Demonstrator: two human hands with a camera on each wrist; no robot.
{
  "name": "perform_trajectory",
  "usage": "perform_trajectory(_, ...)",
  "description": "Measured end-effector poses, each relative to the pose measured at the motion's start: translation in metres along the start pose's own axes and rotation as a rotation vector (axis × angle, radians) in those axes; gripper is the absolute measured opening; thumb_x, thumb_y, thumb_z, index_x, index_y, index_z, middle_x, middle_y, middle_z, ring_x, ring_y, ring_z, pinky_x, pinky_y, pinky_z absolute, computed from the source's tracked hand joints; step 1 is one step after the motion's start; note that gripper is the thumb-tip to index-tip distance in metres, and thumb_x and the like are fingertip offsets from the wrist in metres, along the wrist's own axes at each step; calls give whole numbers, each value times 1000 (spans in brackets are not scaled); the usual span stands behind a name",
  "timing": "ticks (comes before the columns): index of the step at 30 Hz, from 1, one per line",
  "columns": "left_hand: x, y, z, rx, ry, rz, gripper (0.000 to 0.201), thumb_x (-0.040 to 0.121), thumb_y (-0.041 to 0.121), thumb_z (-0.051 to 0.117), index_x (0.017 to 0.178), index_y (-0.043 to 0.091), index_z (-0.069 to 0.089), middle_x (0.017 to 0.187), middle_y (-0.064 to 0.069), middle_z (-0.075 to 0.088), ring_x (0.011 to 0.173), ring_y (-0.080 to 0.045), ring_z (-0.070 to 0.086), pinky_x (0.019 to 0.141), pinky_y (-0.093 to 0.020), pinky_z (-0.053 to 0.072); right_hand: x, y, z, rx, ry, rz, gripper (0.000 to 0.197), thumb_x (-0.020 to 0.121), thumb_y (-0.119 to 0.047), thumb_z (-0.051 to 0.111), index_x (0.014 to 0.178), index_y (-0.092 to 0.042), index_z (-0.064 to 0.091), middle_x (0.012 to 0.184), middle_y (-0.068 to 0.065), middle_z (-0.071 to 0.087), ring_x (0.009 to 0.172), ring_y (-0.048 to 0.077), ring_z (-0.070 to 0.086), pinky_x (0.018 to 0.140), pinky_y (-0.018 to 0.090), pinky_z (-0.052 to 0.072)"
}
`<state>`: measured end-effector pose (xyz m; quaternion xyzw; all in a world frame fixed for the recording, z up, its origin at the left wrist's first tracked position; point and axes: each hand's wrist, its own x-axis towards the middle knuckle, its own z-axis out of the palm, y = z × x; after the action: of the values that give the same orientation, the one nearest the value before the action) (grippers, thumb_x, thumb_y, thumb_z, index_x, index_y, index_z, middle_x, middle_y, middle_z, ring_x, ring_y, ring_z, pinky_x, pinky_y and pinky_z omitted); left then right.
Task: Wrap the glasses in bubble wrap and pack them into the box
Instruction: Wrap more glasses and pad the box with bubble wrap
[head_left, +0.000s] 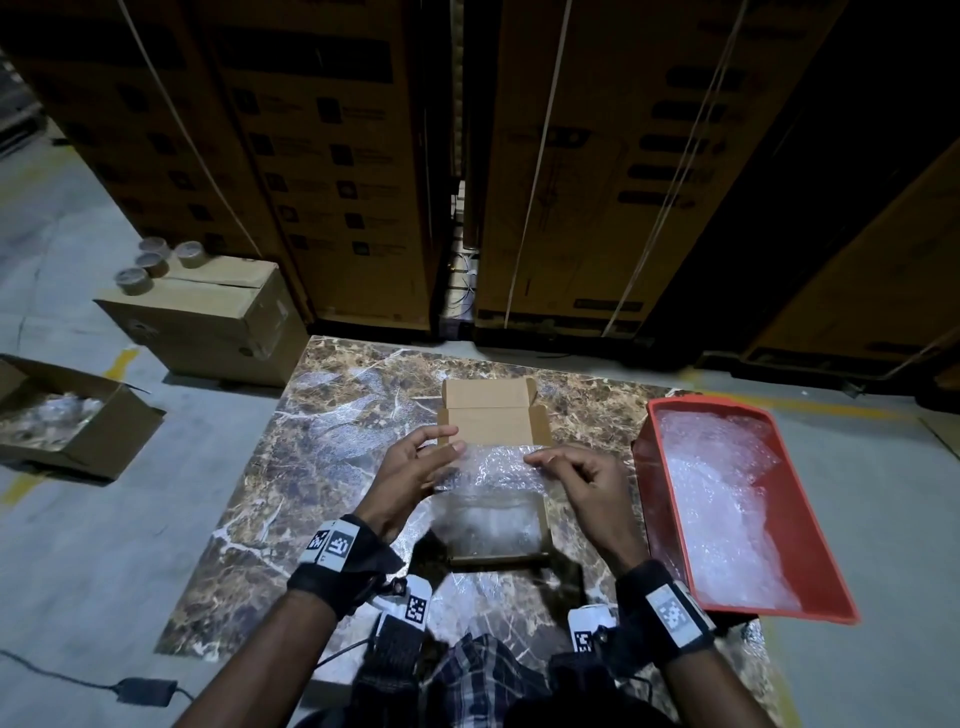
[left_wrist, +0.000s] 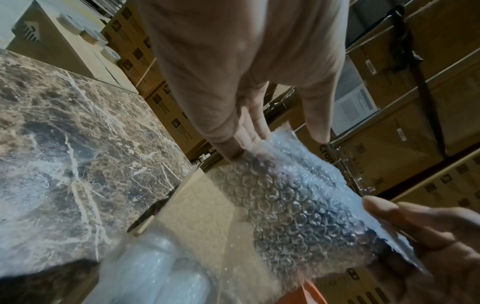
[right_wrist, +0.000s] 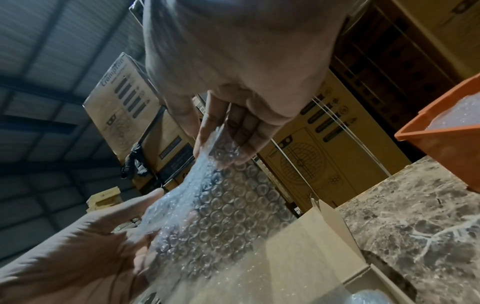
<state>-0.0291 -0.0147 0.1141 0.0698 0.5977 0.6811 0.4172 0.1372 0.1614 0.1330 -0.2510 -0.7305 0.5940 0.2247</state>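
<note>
A sheet of bubble wrap (head_left: 493, 467) is stretched between both hands just above a small open cardboard box (head_left: 493, 410) on the marble table (head_left: 337, 441). My left hand (head_left: 449, 439) holds the sheet's left edge between thumb and fingers (left_wrist: 246, 144). My right hand (head_left: 540, 460) pinches the right edge, which shows plainly in the right wrist view (right_wrist: 215, 150). Through the sheet (left_wrist: 291, 205) I see a bubble-wrapped bundle (head_left: 488, 519) lying inside the box. The glass itself is hidden by its wrapping.
A red tray (head_left: 649, 493) with loose bubble wrap stands at the table's right. On the floor to the left are an open carton (head_left: 124, 431) and a closed carton (head_left: 218, 317) carrying tape rolls (head_left: 156, 260). Tall stacked cartons (head_left: 597, 182) wall off the back.
</note>
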Motion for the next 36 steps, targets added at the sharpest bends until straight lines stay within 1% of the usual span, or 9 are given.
perform_trajectory(4,2,-9,5,-48,-29,-28,88,61,13,94,139,17,54,128,-19,62,107,-32,72,96,-42,57,-1,3,-1,-96,-13,-37,16,90,-8,76,95,-21,83,95,-10,78,90,14,72,78,24,57)
perform_trajectory(9,-1,-12,9,-81,-33,-62,73,68,-1,82,135,0,55,102,-21,75,108,-35,71,101,-45,55,-6,1,-4,25,-18,-1,35,86,-4,79,116,-21,74,94,-18,75,87,5,70,80,29,59)
perform_trajectory(11,-1,-12,8,-96,1,-75,65,71,-3,81,131,-8,55,107,-24,74,102,-33,72,93,-37,59,-8,1,-5,93,4,72,62,84,-5,82,137,-26,59,91,-18,68,82,1,65,78,26,58)
perform_trajectory(13,0,-13,7,-114,15,-81,58,76,-6,78,129,-10,55,110,-25,73,103,-35,71,91,-36,59,-8,5,-7,107,-15,194,75,83,-16,84,146,-30,47,109,-8,65,95,9,68,84,30,58)
perform_trajectory(16,-2,-13,8,-128,10,-79,53,77,-7,78,126,-9,56,110,-26,73,104,-37,69,92,-41,58,-6,17,-9,161,-90,310,45,86,-26,80,127,-17,66,114,12,72,93,27,73,78,32,60)
perform_trajectory(19,-6,-12,10,-109,-9,-64,48,72,-4,79,117,-6,62,108,-24,74,98,-33,71,89,-35,60,-6,28,-9,200,-95,286,20,89,-14,78,107,-7,76,104,14,77,88,24,71,75,35,59)
perform_trajectory(24,-10,-17,9,-73,-67,-80,56,67,1,84,117,-6,60,107,-25,73,99,-33,71,96,-39,58,-7,31,-12,209,-120,248,15,90,-7,76,104,-4,77,102,15,78,87,18,72,74,30,58)
perform_trajectory(31,-10,-18,14,50,-55,-38,36,73,1,84,104,-7,68,105,-22,75,98,-33,72,92,-42,55,-9,24,-12,202,-216,273,22,87,-8,80,109,-5,76,107,8,78,94,19,73,80,30,60)
perform_trajectory(36,-8,-17,10,167,-87,-21,34,78,7,84,108,-4,70,104,-18,77,92,-30,71,87,-41,55,-9,30,-9,190,-185,259,21,86,-4,78,107,1,75,98,13,78,83,17,72,73,28,60)
